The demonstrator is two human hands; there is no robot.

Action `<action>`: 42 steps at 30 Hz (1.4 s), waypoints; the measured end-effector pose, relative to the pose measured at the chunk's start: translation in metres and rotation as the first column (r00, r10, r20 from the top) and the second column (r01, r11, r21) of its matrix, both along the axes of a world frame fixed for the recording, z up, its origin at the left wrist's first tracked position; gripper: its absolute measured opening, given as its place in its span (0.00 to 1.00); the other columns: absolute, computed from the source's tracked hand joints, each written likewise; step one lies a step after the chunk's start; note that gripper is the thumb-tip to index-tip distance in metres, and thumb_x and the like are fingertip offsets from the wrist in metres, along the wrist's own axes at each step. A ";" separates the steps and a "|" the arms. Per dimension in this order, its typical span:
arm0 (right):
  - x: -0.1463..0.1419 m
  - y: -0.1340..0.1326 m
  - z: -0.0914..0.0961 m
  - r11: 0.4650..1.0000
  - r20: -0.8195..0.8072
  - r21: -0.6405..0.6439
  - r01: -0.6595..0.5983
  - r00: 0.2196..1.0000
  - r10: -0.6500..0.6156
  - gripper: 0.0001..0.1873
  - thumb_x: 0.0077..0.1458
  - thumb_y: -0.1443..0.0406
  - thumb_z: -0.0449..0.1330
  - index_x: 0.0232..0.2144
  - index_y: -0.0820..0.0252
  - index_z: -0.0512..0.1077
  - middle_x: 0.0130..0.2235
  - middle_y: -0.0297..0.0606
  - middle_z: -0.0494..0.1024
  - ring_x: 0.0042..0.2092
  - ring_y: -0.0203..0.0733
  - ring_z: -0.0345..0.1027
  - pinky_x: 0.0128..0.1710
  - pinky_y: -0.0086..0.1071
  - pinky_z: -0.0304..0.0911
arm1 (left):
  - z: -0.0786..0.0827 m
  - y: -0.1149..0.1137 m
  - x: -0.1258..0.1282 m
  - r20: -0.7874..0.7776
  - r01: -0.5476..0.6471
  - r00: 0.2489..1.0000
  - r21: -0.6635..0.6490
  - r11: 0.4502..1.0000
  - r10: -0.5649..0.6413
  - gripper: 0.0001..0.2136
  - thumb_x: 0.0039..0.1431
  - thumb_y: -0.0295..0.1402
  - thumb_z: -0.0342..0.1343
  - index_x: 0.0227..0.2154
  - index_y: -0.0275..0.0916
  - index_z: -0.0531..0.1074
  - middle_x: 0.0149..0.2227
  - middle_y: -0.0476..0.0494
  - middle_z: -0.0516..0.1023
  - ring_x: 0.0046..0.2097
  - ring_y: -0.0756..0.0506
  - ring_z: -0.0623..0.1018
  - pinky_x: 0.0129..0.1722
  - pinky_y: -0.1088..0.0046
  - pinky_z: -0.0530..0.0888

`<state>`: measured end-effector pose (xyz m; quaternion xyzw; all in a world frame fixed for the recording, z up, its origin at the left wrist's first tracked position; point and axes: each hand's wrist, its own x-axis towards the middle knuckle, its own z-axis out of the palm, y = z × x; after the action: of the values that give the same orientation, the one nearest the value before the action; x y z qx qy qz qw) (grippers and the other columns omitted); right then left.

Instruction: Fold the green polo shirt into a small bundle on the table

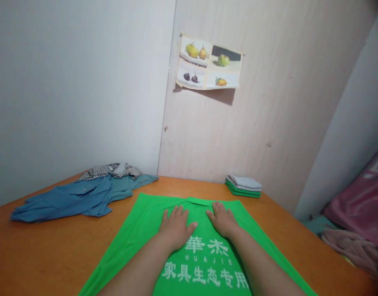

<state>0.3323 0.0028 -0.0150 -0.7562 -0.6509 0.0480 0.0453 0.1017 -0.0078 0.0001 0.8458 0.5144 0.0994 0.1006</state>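
A bright green shirt (204, 222) with white printed characters and the letters HUAJIE lies spread on the orange table (47, 250). Its collar edge is at the far side, and its near end runs out of view. My left hand (175, 228) rests flat on the cloth, left of the print, fingers spread and pointing away from me. On the other side, my right hand (222, 220) also lies flat with its fingers apart, near the collar and above the print. Neither hand grips the fabric.
Rumpled blue clothes (74, 197) and a striped garment (99, 170) lie at the back left. A small stack of folded green and grey cloth (243, 186) sits at the back right. Walls stand behind, with a fruit poster (209, 61). Pink fabric (358, 205) is beyond the right edge.
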 end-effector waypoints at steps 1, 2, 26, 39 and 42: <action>-0.001 0.000 0.000 1.000 -0.006 0.004 0.001 1.000 -0.001 0.42 0.66 0.43 0.35 0.71 0.65 0.46 0.72 0.47 0.44 0.73 0.51 0.33 0.68 0.52 0.34 | 0.001 -0.001 0.000 0.002 -0.005 1.000 -0.005 1.000 0.005 0.36 0.65 0.57 0.36 0.67 0.38 0.59 0.71 0.35 0.53 0.71 0.33 0.49 0.67 0.42 0.47; -0.001 -0.001 0.000 1.000 -0.013 0.005 -0.001 1.000 0.001 0.43 0.66 0.43 0.35 0.71 0.65 0.46 0.72 0.47 0.44 0.73 0.51 0.33 0.68 0.52 0.34 | 0.003 -0.001 -0.001 0.004 -0.013 1.000 -0.012 1.000 0.014 0.36 0.65 0.56 0.36 0.67 0.37 0.59 0.71 0.35 0.52 0.71 0.33 0.50 0.67 0.42 0.48; -0.008 0.001 -0.003 0.999 -0.059 0.040 0.021 0.998 -0.019 0.42 0.65 0.45 0.36 0.71 0.67 0.47 0.72 0.46 0.44 0.73 0.50 0.33 0.69 0.52 0.32 | -0.006 0.042 0.027 -0.100 0.008 0.995 0.088 0.996 0.000 0.37 0.67 0.57 0.29 0.68 0.38 0.56 0.72 0.39 0.49 0.72 0.36 0.49 0.67 0.40 0.48; -0.007 -0.004 0.005 0.998 -0.026 0.043 -0.055 0.998 0.056 0.38 0.67 0.48 0.37 0.70 0.64 0.50 0.72 0.43 0.46 0.73 0.49 0.33 0.69 0.54 0.33 | 0.000 0.038 0.026 -0.096 0.022 0.995 0.050 0.999 -0.017 0.37 0.66 0.57 0.32 0.69 0.38 0.54 0.72 0.39 0.47 0.72 0.35 0.47 0.67 0.41 0.48; -0.006 -0.004 0.004 0.998 -0.028 0.030 -0.048 0.998 0.049 0.38 0.67 0.48 0.37 0.70 0.63 0.49 0.72 0.43 0.46 0.73 0.49 0.32 0.69 0.53 0.33 | 0.001 0.039 0.026 -0.094 0.023 0.995 0.036 0.999 -0.020 0.37 0.65 0.58 0.33 0.69 0.39 0.54 0.72 0.39 0.47 0.72 0.35 0.47 0.67 0.41 0.48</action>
<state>0.3266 -0.0008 -0.0113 -0.7387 -0.6691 0.0504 0.0643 0.1273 0.0310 0.0007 0.8568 0.5074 0.0679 0.0617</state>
